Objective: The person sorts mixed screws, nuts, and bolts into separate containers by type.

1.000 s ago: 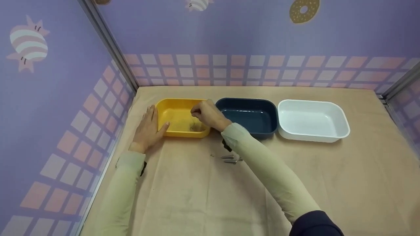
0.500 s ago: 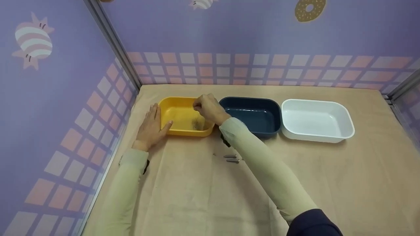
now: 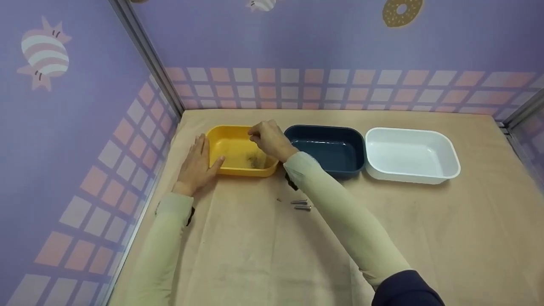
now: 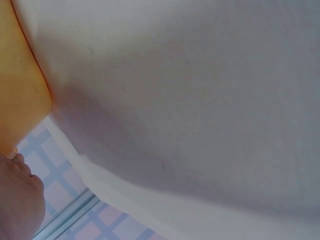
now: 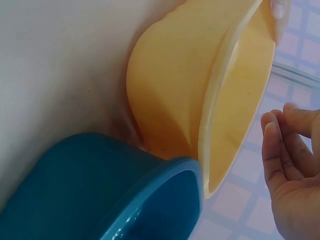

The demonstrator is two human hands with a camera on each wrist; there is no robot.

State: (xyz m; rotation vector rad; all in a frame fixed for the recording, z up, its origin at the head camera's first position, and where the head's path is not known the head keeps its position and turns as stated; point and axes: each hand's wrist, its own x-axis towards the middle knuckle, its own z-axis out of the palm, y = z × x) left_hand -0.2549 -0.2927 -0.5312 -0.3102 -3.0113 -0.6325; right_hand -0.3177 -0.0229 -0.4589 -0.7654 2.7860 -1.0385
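Note:
Against the left end of a yellow tray (image 3: 244,171) lies my left hand (image 3: 193,168), fingers straight along its side and thumb at the front rim. Fine, thin dark bits (image 3: 256,160) lie in a blurry cluster on that tray's floor, too small to make out. Over the tray's right part hangs my right hand (image 3: 270,138), fingers curled and thumb close to them. In the right wrist view, nothing shows between the fingertips of the right hand (image 5: 295,155), above the yellow tray's rim (image 5: 212,110). Only curled fingers of the left hand (image 4: 20,200) show in the left wrist view.
To the right stand a dark blue tray (image 3: 325,172) and a white tray (image 3: 408,176) in one row with the yellow one. Two screws (image 3: 301,208) and a tiny bit (image 3: 279,199) lie on the beige cloth (image 3: 238,246). Patterned walls (image 3: 263,38) enclose the table.
The head view has shifted slightly. A thin line under my right fingers, seen a second ago, no longer shows. Both hands stay nearly where they were.

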